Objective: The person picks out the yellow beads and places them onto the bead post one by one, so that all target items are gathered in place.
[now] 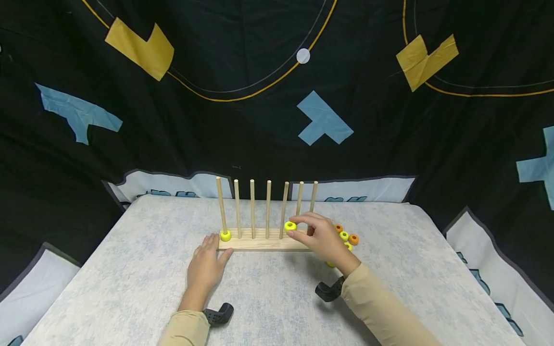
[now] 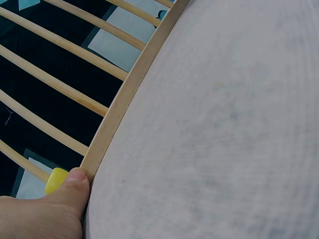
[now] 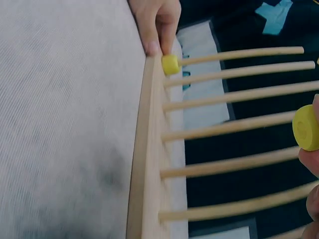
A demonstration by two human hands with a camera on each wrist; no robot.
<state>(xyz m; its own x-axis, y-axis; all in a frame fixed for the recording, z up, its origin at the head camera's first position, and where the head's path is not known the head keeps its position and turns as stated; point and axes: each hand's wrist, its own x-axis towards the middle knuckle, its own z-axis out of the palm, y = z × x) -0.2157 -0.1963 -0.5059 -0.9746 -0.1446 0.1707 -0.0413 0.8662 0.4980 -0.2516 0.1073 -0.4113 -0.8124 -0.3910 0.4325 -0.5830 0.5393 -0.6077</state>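
1. A pale wooden rack (image 1: pixel 259 245) with seven upright round rods (image 1: pixel 268 206) is stretched left to right.
2. Its left end is gripped by the left hand (image 1: pixel 206 266).
3. By the right hand (image 1: pixel 322 235), at its left side, a yellow plastic-looking ring (image 1: pixel 290 229) is pinched near the fifth and sixth rods, hole tilted upward.
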